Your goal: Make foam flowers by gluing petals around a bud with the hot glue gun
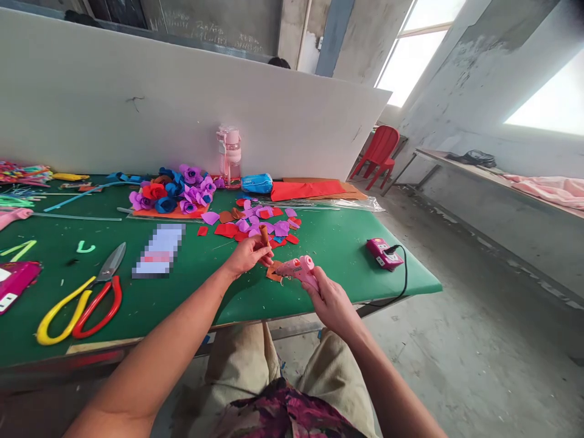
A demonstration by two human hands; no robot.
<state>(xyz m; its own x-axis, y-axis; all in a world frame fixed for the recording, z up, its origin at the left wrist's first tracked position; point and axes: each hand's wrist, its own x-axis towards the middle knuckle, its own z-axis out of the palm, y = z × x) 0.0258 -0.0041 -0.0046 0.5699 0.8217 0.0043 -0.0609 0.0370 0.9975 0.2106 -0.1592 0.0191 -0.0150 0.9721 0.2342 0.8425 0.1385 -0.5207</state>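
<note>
My left hand point(249, 255) is closed around a small rolled brown piece point(264, 233), which stands upright from the fingers. In my right hand point(329, 296) is a pink glue gun point(296, 266), its nozzle pointing left, just beside the left fingertips. Under the nozzle a brown-orange paper piece point(272, 272) lies on the green tabletop point(228, 298). Beyond my hands are scattered purple, red and brown petals point(281, 228). Finished-looking paper flowers point(176, 190) in purple, blue and red are heaped farther left.
Scissors point(103, 292) with yellow and red handles lie left. A pink socket box point(384, 253) with a black cable sits right. A pink bottle point(229, 157), blue packet point(256, 183) and red paper point(308, 190) line the back, before a white board point(182, 103).
</note>
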